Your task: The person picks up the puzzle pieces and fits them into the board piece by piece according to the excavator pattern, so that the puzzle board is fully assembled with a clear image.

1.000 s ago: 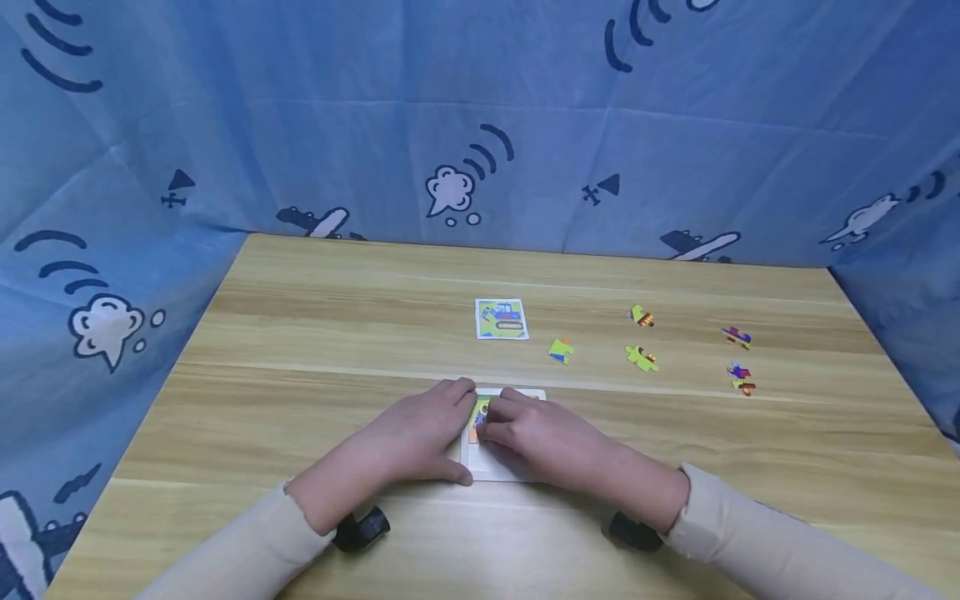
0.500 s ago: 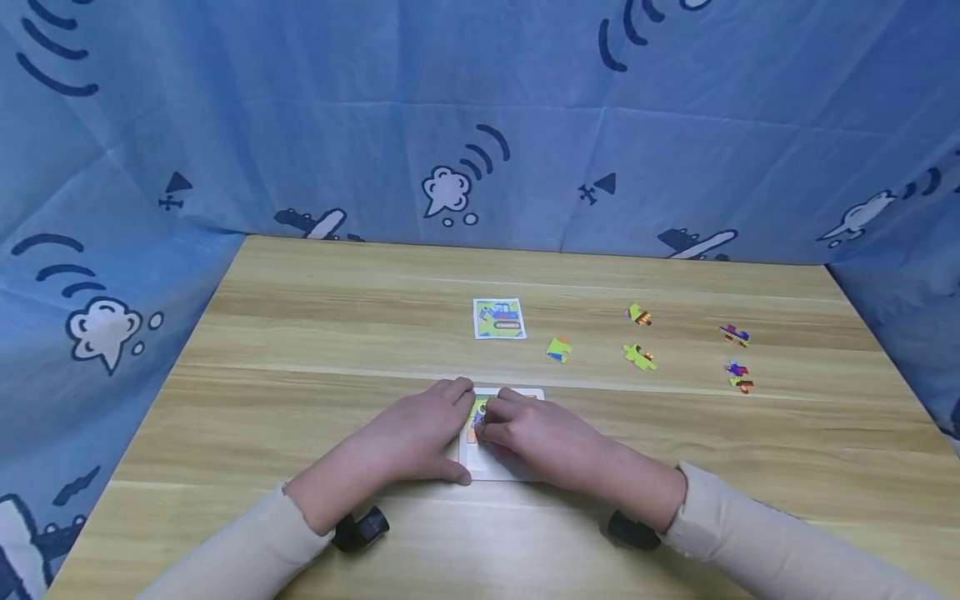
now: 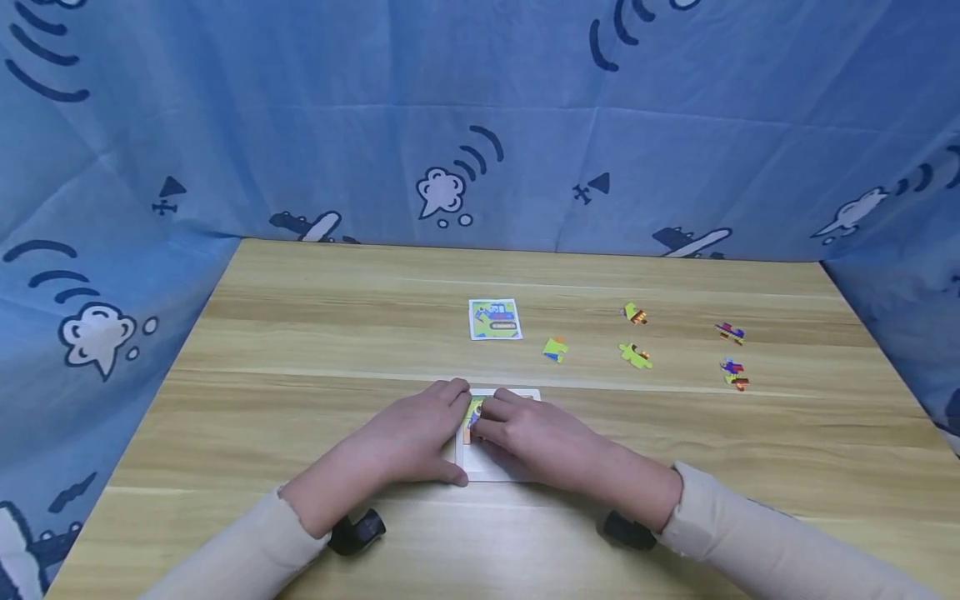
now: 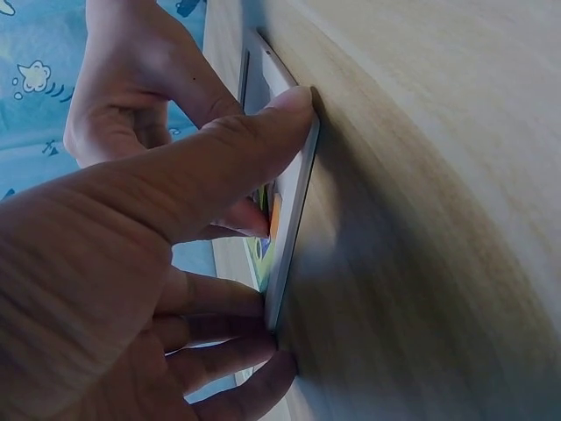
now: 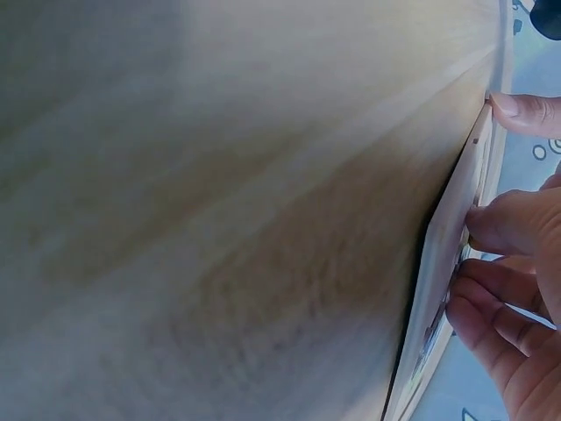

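A white jigsaw tray [image 3: 491, 468] lies on the table between my hands, with a green, blue and orange picture section [image 3: 474, 408] along its left side. My left hand [image 3: 412, 429] holds the tray's left side, its thumb at the near corner and its fingers along the edge toward the far corner. Over the tray, my right hand [image 3: 536, 435] has its thumb and curled fingers pinching a jigsaw piece against the picture; the fingers hide most of it. In the right wrist view, the thumb and fingertips [image 5: 465, 307] are right at the tray surface.
Behind the tray lies a square picture card [image 3: 495, 320] of a blue excavator. Loose jigsaw pieces lie to the right: a green one [image 3: 556, 350], another green one [image 3: 636, 356], and several more farther right. A blue patterned curtain [image 3: 525, 167] borders the table [image 3: 337, 325].
The whole head view has shifted slightly left. My right fingertips have crept a little left over the picture section. My left hand keeps its place on the tray.
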Demonstrator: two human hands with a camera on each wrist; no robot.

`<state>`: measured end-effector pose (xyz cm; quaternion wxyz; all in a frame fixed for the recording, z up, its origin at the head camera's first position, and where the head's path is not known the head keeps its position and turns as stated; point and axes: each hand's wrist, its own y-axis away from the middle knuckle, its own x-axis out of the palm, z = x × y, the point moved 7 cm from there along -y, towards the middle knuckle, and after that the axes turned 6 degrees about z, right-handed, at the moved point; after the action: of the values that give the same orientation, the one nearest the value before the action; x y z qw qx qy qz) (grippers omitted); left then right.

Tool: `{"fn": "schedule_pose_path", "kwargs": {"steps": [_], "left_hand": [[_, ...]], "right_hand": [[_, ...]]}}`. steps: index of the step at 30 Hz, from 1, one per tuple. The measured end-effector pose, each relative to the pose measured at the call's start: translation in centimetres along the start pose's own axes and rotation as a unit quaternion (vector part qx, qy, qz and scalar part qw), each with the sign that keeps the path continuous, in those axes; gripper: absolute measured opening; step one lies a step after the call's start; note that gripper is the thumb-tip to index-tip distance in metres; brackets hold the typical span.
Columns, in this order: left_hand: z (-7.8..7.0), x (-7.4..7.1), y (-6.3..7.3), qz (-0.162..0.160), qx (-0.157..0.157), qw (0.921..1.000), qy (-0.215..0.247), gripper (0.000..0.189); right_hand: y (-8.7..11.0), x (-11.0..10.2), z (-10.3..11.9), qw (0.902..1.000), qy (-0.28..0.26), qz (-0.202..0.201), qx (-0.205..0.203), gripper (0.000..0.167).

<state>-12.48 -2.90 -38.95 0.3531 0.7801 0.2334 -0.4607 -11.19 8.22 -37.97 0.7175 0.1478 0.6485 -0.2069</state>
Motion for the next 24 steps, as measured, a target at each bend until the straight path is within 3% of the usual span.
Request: {"fn": "schedule_pose_path", "kwargs": {"steps": [12,24], "left_hand": [[0.0,-0.1,0.1,-0.005,0.001,1.0000,0.002,0.096],[0.1,0.0,0.0,0.005,-0.010,0.9999,0.004,0.100]], "right_hand": [[0.3,-0.2,0.0,0.9998,-0.008,0.008,-0.016,0.018],[2.2,-0.8,-2.4,0.9979,-0.058,0.002,0.031,0.027]]}}
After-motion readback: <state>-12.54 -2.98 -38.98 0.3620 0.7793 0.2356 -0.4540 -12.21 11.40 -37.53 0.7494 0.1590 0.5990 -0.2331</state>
